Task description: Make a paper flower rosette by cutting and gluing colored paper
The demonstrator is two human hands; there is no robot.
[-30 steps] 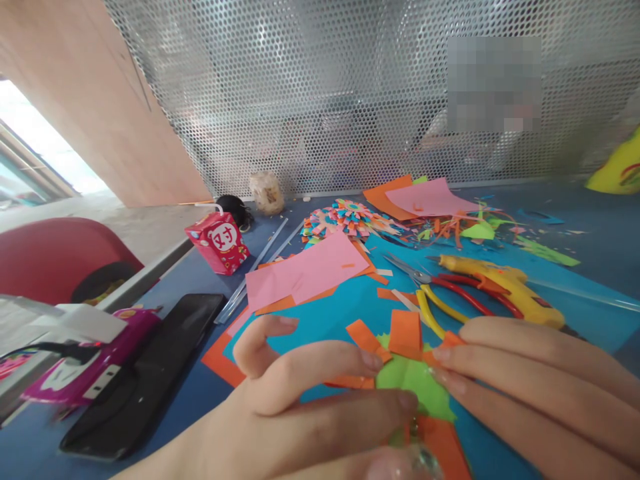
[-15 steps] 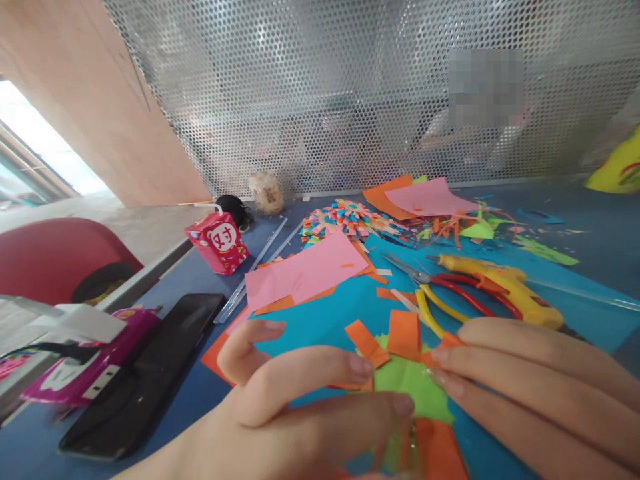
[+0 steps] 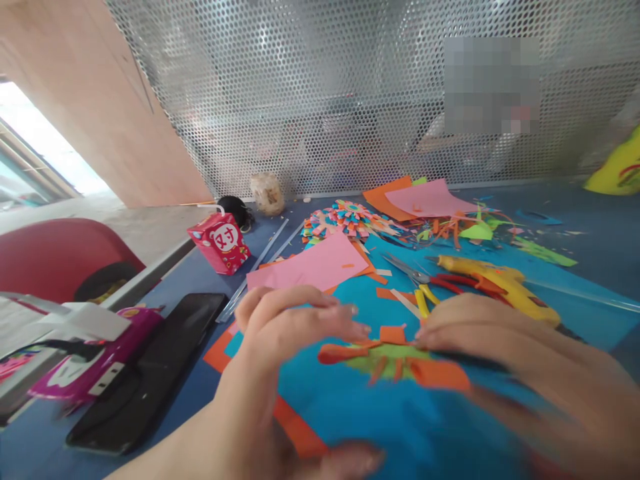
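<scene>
A green paper piece with orange strips stuck around its edge (image 3: 395, 360) lies flat on a blue sheet (image 3: 350, 407) in front of me. My left hand (image 3: 295, 330) hovers palm down at its left side, fingers stretched out, fingertips at an orange strip. The thumb is spread far from the fingers. My right hand (image 3: 500, 347) lies palm down at its right side, fingertips touching the orange strips. Both hands are blurred by motion. Neither hand visibly grips the piece.
Beyond my right hand lie a yellow glue gun (image 3: 500, 283) and scissors with red and yellow handles (image 3: 425, 280). Pink paper (image 3: 315, 267), a multicoloured paper rosette (image 3: 345, 220), paper scraps and a red drink carton (image 3: 223, 243) lie farther back. A black phone (image 3: 150, 373) lies at the left. A perforated metal screen (image 3: 320, 93) closes the back.
The green and orange piece has gone down from my fingers onto the blue sheet and lies flat. Both hands have moved forward and flattened over it.
</scene>
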